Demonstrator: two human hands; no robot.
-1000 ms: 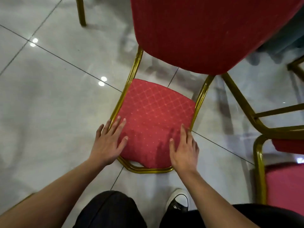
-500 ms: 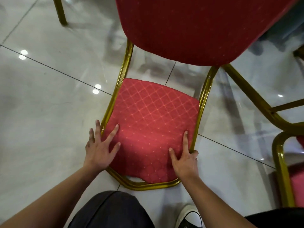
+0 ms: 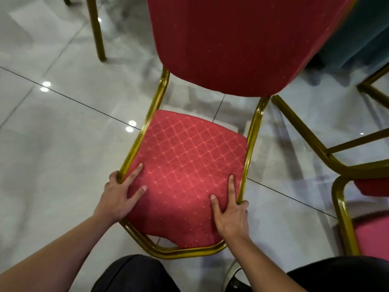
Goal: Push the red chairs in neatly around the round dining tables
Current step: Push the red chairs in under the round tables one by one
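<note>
Two hands press on the seat cushion [image 3: 189, 173] of a red chair [image 3: 242, 43] seen from above. Its padded backrest fills the far top of the view, and the patterned seat lies nearer, ringed by a gold metal frame [image 3: 181, 252]. The left hand [image 3: 117, 199] sits at the near-left edge of the seat: thumb and forefinger lie spread on the fabric while the other fingers curl around the left frame rail. The right hand [image 3: 230, 213] sits at the near-right edge the same way, thumb and one finger flat on the cushion, the remaining fingers hooked over the right rail. Both hands are thus closed on the frame, partly open across the cushion. Bare forearms reach in from the near corners.

At the near edge, the cushion's front shows a gap where the floor [image 3: 52, 144] is visible between fabric and frame. The floor is glossy pale tile with dark grout lines and small bright light reflections. A second red chair [image 3: 370, 234] stands just right of the first, its gold frame and pink-red seat partly cut off by the picture's edge. A gold leg [image 3: 97, 32] of another chair stands at far left. A teal cloth [image 3: 357, 32] hangs at far right behind the backrest. Dark trousers [image 3: 130, 275] and a black-and-white shoe [image 3: 235, 277] show at the near bottom.
</note>
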